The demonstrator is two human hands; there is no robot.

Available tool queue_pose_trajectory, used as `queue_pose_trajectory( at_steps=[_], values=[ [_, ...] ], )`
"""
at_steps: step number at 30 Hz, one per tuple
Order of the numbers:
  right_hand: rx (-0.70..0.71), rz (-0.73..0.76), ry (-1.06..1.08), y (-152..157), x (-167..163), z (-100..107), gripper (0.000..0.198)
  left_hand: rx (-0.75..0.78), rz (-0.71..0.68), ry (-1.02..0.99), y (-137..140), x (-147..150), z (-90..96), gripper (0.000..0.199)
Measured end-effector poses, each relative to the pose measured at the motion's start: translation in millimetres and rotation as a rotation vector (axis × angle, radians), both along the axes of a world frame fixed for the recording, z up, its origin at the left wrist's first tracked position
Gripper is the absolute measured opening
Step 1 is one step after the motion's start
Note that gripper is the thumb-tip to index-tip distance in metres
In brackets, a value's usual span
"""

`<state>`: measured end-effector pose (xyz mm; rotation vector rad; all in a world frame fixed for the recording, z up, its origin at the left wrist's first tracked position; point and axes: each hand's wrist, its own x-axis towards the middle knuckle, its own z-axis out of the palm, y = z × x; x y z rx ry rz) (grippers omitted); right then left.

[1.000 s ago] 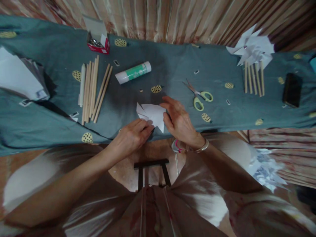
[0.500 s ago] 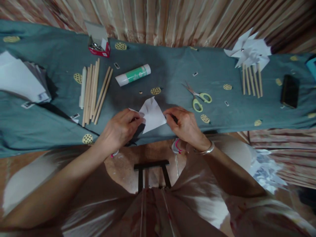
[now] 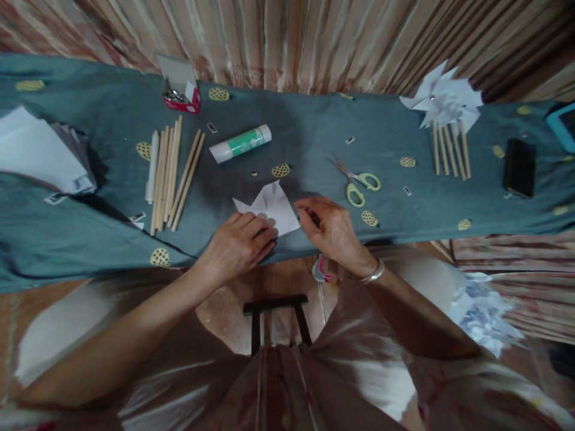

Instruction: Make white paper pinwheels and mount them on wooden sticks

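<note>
A piece of white paper (image 3: 281, 209), cut and partly folded, lies near the front edge of the cloth-covered table. One pointed flap sticks out at its upper left, and another stands at the top. My left hand (image 3: 240, 240) is closed over the lower left part of it, fingers together at the paper's middle. With thumb and forefinger pinched, my right hand (image 3: 331, 226) grips the right corner; a tiny dark spot shows at those fingertips. Green-handled scissors (image 3: 357, 179) lie beyond my right hand. A glue stick (image 3: 245, 142) lies beyond the paper.
Wooden sticks (image 3: 165, 173) lie left of the paper, behind them an open red box (image 3: 182, 102) of small metal pieces. A paper stack (image 3: 40, 149) is at far left. Finished pinwheels (image 3: 444, 99) and a dark phone-like object (image 3: 520, 167) lie right. More folded white paper (image 3: 485, 314) is below.
My left hand has let go of the paper's left flap and shifted right and nearer, over the paper's lower middle. My right hand keeps its pinch at the right corner.
</note>
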<state>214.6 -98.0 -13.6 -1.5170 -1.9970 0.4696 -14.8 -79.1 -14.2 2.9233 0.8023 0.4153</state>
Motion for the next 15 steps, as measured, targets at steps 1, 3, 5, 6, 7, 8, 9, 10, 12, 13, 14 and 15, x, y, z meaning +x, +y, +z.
queue_pose_trajectory(
  at_steps=[1, 3, 5, 6, 7, 8, 9, 10, 12, 13, 14, 15],
  values=[
    [0.009, -0.009, -0.013, 2, 1, -2, 0.026, 0.010, 0.001, 0.005, 0, 0, 0.6, 0.017],
    [0.022, -0.025, -0.042, 5, 2, -8, 0.030, 0.041, 0.000, 0.008, 0, 0, 1.6, 0.017],
    [0.013, -0.040, -0.053, 8, 0, -14, 0.035, 0.067, -0.001, 0.018, 0, -1, 2.4, 0.017],
    [0.000, -0.043, -0.045, 9, -2, -17, 0.037, 0.075, -0.001, 0.022, 0, -1, 2.7, 0.017],
    [-0.015, -0.043, -0.031, 10, -4, -19, 0.038, 0.078, -0.003, 0.026, -1, -2, 2.9, 0.017],
    [-0.030, -0.041, -0.010, 10, -6, -20, 0.037, 0.078, -0.005, 0.027, -1, -2, 3.1, 0.017],
    [-0.040, -0.040, 0.015, 11, -9, -21, 0.036, 0.077, -0.007, 0.022, -1, -4, 3.3, 0.017],
    [-0.047, -0.044, 0.042, 12, -11, -22, 0.035, 0.076, -0.005, 0.013, -1, -5, 3.5, 0.017],
    [-0.054, -0.065, 0.098, 14, -14, -21, 0.031, 0.070, 0.004, -0.005, 0, -8, 3.9, 0.016],
    [-0.056, -0.077, 0.123, 15, -15, -20, 0.029, 0.063, 0.011, -0.010, 0, -9, 4.0, 0.015],
    [-0.058, -0.087, 0.145, 16, -16, -19, 0.026, 0.050, 0.019, -0.015, 0, -11, 4.1, 0.015],
    [-0.064, -0.091, 0.164, 17, -16, -17, 0.023, 0.033, 0.024, -0.017, -1, -12, 4.1, 0.014]
  ],
)
